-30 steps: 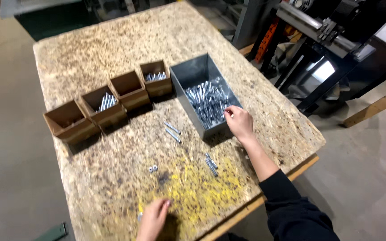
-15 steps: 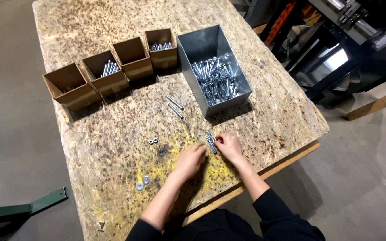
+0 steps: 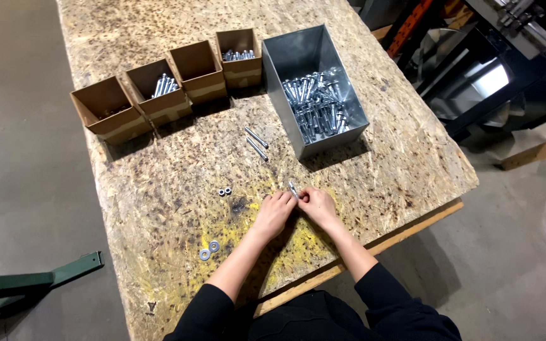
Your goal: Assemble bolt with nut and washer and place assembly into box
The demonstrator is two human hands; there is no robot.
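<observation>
My left hand [image 3: 275,213] and my right hand [image 3: 316,204] meet near the front of the chipboard table [image 3: 380,139], both pinching one silver bolt [image 3: 293,189] that sticks up between the fingertips. Two loose bolts [image 3: 256,143] lie further up the board. A pair of small nuts [image 3: 224,191] sits left of my hands, and two flat washers [image 3: 209,250] lie nearer the front edge. The grey metal bin [image 3: 342,101] heaped with bolts stands beyond my right hand.
Several open cardboard boxes [image 3: 105,108] stand in a row at the back left; two hold bolts. A green metal bar [image 3: 33,278] lies on the floor at left. Machinery [image 3: 494,57] stands off the table's right side.
My right hand left the metal bin and came down to the front of the table. My left hand moved up to meet it, and both now grip one bolt.
</observation>
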